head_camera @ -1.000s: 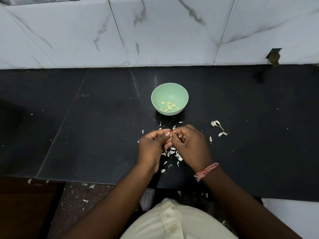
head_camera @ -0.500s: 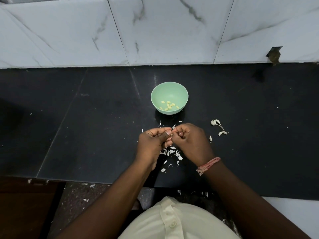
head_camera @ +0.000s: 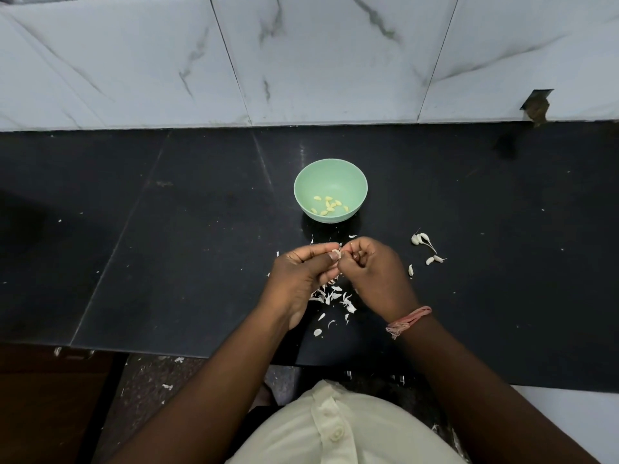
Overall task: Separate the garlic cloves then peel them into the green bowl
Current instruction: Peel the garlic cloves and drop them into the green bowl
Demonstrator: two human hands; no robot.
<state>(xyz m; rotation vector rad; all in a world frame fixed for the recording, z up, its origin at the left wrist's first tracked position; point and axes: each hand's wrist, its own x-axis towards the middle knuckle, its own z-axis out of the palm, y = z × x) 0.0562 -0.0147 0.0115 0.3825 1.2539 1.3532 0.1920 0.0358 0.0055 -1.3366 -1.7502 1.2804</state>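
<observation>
Above black counter, a garlic clove is pinched by left hand and right hand; if squeezed, it could be dropped short of green bowl.

A black tabletop runs along a marbled white wall. A green bowl stands near its middle, with peeled cloves inside. To the bowl's right lie several unpeeled cloves, well apart from it. White skins are scattered toward the near edge, and a few lie on the floor below.
</observation>
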